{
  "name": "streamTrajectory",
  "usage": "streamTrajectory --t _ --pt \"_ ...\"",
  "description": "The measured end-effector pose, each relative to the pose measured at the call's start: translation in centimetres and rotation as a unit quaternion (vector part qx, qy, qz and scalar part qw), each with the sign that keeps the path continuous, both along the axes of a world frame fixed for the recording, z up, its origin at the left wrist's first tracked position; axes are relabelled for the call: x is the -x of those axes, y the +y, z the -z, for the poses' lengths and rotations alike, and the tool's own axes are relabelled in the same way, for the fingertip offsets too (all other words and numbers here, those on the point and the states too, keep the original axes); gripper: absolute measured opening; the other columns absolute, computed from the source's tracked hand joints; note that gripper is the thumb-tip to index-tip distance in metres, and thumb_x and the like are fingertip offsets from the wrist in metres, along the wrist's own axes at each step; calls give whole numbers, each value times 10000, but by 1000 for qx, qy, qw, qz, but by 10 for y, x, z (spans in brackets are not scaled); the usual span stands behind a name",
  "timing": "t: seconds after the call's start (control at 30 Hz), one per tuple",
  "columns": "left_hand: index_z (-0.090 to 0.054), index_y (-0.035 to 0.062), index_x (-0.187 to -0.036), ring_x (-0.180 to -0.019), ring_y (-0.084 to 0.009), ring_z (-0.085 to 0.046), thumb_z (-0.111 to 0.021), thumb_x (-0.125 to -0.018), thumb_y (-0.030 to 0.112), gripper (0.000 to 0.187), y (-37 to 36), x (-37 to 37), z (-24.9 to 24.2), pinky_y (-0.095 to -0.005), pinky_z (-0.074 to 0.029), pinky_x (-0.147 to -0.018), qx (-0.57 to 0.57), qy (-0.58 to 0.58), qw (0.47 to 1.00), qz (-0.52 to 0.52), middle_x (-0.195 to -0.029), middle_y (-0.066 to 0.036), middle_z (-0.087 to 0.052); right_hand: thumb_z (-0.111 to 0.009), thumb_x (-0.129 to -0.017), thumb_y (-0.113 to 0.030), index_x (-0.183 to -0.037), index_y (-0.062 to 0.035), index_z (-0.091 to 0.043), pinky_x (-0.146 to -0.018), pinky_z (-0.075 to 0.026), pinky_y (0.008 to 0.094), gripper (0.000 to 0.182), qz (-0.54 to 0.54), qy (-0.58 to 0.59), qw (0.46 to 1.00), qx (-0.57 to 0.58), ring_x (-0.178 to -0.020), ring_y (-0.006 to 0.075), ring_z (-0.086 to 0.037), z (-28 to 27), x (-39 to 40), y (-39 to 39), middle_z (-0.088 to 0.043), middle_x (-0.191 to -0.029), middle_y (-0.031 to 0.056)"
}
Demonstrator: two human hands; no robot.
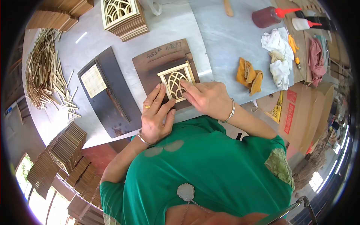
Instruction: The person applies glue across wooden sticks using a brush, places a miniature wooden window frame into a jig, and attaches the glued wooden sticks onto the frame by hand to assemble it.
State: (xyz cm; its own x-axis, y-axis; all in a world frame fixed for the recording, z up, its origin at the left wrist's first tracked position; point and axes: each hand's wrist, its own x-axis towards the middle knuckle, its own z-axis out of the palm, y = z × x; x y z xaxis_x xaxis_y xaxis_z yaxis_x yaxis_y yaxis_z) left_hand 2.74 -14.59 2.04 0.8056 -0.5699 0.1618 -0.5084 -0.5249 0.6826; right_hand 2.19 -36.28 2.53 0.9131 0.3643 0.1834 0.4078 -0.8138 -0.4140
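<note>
A small wooden lattice frame (174, 83) with curved inner strips lies on a brown board (150, 62) that bears handwriting. My left hand (155, 114) rests at the frame's left and lower edge, its fingers apart and touching the wood; a ring and a bracelet show on it. My right hand (208, 98) reaches in from the right, thumb and index finger pressed together over the lattice's right part. Whatever lies between those fingertips is too small to make out. Left of the brown board is a dark board (120, 88) with a pale slatted piece (93, 81) on it.
Thin wooden sticks (43, 71) are heaped at the left. A stack of lattice panels (125, 26) stands at the back. Rightward lie an orange cloth (249, 75), white rags (279, 60), a red-tipped bottle (264, 17) and an orange-handled tool (293, 47).
</note>
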Motion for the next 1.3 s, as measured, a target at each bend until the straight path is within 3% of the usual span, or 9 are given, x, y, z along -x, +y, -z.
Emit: streamTrajectory --t 0.33,0.43,0.53,0.63,0.7,0.8,0.87,1.0,1.3 --pt "-690 -7 -1020 -1236 -419 -505 -715 -738 84 298 3 -5 -4 -457 -424 -1008 -2 -44 998 41 -1309 -302 -521 -694 -848 -307 -1258 -109 -617 -434 -435 305 462 -65 36 991 113 -471 160 -564 -6 6 -14 -553 -558 10" --pt "-659 -9 -1071 -1215 -399 -519 -700 -758 70 325 4 -6 -7 -439 -441 -990 -13 -30 999 20 -1289 -251 -552 -638 -900 -274 -1256 -166 -622 -485 -473 317 373 -9 133 991 -19 -562 216 -627 -13 7 -23 -667 -721 61" --pt "-621 -23 -1123 -1098 -367 -551 -666 -794 34 337 0 -7 -11 -427 -450 -931 68 52 991 -103 -1115 -190 -621 -628 -910 -260 -1241 -140 -628 -513 -494 334 352 67 131 988 -37 -598 238 -646 -19 21 -29 -687 -781 86" --pt "-627 -4 -1115 -1072 -376 -532 -665 -808 98 326 -2 -9 -4 -433 -433 -933 -34 29 989 -144 -1138 -205 -561 -654 -889 -242 -1216 -118 -643 -552 -527 349 350 97 63 990 -78 -648 255 -672 3 42 -31 -710 -895 119" --pt "-622 -15 -1096 -1078 -386 -532 -657 -810 99 310 -1 -13 -1 -441 -422 -955 -48 25 991 -123 -1129 -218 -563 -610 -909 -315 -1229 -143 -604 -467 -489 368 363 96 151 984 -1 -571 256 -640 0 46 -27 -695 -795 74" --pt "-615 -38 -1081 -918 -264 -557 -619 -854 38 238 2 -18 15 -347 -469 -801 12 100 988 -117 -1006 -145 -570 -571 -911 -339 -1154 -155 -593 -439 -461 368 306 115 117 986 -33 -551 241 -629 16 46 -17 -640 -691 50" --pt "-621 -58 -1057 -833 -212 -535 -632 -888 74 214 1 -22 21 -321 -462 -768 65 156 971 -167 -948 -111 -569 -544 -909 -371 -1057 -157 -593 -487 -466 448 264 151 65 978 -129 -561 301 -633 32 45 -12 -628 -643 87" --pt "-634 -78 -1049 -866 -190 -563 -617 -912 83 212 7 -34 30 -311 -474 -799 77 199 956 -199 -975 -117 -626 -577 -889 -319 -1120 -148 -609 -504 -471 413 289 154 96 978 -104 -620 266 -653 27 38 -10 -654 -704 71" --pt "-584 -45 -997 -816 -142 -569 -602 -932 82 144 17 -49 43 -257 -472 -740 145 257 935 -196 -932 -83 -627 -564 -888 -295 -917 -102 -611 -560 -480 447 200 152 70 975 -145 -623 308 -644 25 33 -5 -629 -651 99"
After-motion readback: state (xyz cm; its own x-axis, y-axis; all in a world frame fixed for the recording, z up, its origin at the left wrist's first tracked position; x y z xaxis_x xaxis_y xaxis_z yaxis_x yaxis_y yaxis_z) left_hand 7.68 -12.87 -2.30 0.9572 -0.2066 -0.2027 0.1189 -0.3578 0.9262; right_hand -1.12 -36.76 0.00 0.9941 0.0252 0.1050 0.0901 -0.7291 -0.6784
